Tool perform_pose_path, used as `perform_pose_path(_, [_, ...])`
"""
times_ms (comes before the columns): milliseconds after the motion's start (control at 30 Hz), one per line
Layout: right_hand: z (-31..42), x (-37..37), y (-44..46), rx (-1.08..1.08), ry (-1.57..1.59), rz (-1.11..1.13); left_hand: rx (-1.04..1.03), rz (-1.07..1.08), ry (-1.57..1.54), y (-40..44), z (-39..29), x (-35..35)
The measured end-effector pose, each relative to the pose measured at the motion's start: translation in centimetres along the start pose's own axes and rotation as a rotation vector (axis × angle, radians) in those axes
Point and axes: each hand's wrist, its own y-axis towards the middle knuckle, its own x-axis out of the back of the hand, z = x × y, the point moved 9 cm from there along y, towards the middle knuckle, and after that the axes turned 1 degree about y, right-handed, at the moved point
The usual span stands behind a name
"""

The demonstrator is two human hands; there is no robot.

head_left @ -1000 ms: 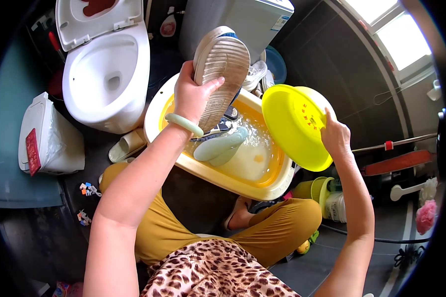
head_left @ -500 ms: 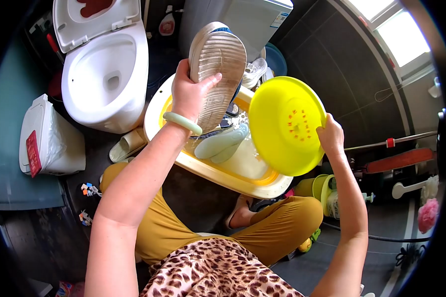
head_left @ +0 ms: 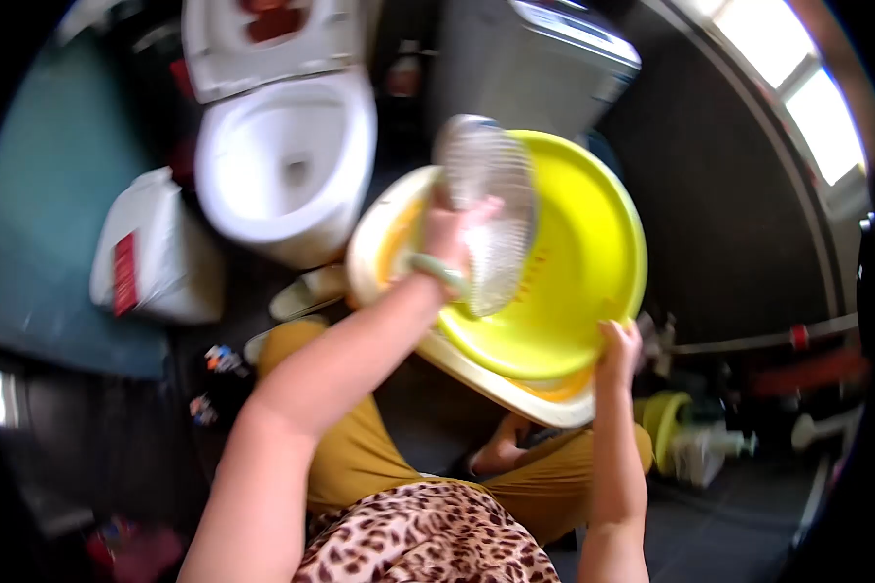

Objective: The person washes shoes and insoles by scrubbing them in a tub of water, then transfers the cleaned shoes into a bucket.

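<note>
My left hand [head_left: 457, 228], with a pale green bangle at its wrist, grips a shoe [head_left: 506, 219] with its ridged, dirty white sole turned toward me. Motion blurs both. My right hand [head_left: 619, 352] is closed on the near right rim of a yellow-green plastic basin [head_left: 588, 243]. That basin is held over a white tub [head_left: 367, 238] with a yellow inner edge, covering most of its inside. The shoe is in front of the basin's left part; I cannot tell whether they touch.
A toilet [head_left: 282, 165] with its lid up stands at the back left, beside a white bin [head_left: 165, 257]. A grey appliance [head_left: 525, 68] stands behind the tub. Slippers [head_left: 306, 294] lie on the floor at left; yellow-green containers [head_left: 666, 428] stand at right.
The basin has swung left and over the tub, hiding the things inside it. The shoe has come lower, in front of the basin. The whole view has shifted.
</note>
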Motion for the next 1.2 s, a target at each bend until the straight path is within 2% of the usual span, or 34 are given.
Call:
perform_pose_path(33, [0.7,-0.7,-0.3,0.018,-0.003,0.059,0.048,0.006,0.040,0.1,0.5,0.4])
perform_pose_path(67, [2.1,-1.4,-0.4,0.077,-0.032,0.075,0.092,-0.077,0.033,0.5,0.9,0.7])
perform_pose_path(167, [6.9,-4.0,-1.4,0.146,-0.095,0.196,-0.263,-0.066,0.122,-0.7,-5.1,-2.1])
perform_pose_path(300, [14.3,-10.3,-3.2,0.281,-0.068,0.340,-0.658,-0.279,0.315,-3.4,-14.1,-2.9])
perform_pose_path(400, [17.1,-16.0,-3.5,0.276,-0.086,0.460,-0.825,-0.434,0.238,-7.9,-20.9,-0.3])
perform_pose_path(500, [16.5,-22.9,-6.6,0.272,-0.112,0.574,-0.913,-0.390,0.215,-14.0,-25.7,4.3])
perform_pose_path(567, [14.5,-27.8,-10.5,0.265,-0.139,0.613,-0.910,-0.312,0.084,-16.4,-26.5,9.1])
perform_pose_path(600, [12.9,-30.1,-12.3,0.246,-0.160,0.644,-0.903,-0.354,0.086,-18.4,-26.6,12.4])
perform_pose_path(633, [11.0,-32.4,-14.1,0.219,-0.182,0.687,-0.845,-0.353,-0.070,-21.0,-26.5,15.1])
perform_pose_path(667, [7.3,-34.4,-13.7,0.161,-0.221,0.785,-0.910,-0.401,0.012,-22.4,-26.1,19.4])
perform_pose_path(733, [2.7,-38.2,-19.9,0.081,-0.232,0.951,-0.800,-0.412,-0.053,-26.9,-24.9,25.4])
perform_pose_path(767, [-0.7,-39.4,-21.1,0.089,-0.452,0.896,-0.807,-0.458,-0.080,-29.7,-24.2,27.8])
perform_pose_path(800, [-3.0,-40.5,-24.3,0.057,-0.476,0.991,-0.809,-0.665,-0.112,-32.6,-22.3,31.5])
perform_pose_path(867, [-6.7,-42.7,-30.7,0.028,-0.327,1.281,-0.757,-0.840,-0.140,-38.0,-19.9,36.1])
perform_pose_path(900, [-7.8,-42.9,-33.7,0.002,-0.366,1.340,-0.681,-0.910,-0.139,-40.7,-18.4,38.2])
perform_pose_path(1000, [-12.0,-42.4,-40.8,-0.127,-0.449,1.449,-0.616,-1.131,-0.101,-48.3,-14.9,42.3])
perform_pose_path(1033, [-13.9,-42.2,-42.1,-0.112,-0.511,1.478,-0.586,-1.229,-0.117,-50.9,-13.5,43.6])
perform_pose_path(1133, [-16.8,-40.3,-46.4,-0.162,-0.529,1.555,-0.556,-1.241,-0.110,-56.9,-10.6,46.9])
perform_pose_path(1200, [-18.2,-38.3,-48.9,-0.156,-0.582,1.588,-0.514,-1.304,-0.077,-60.3,-10.0,46.5])
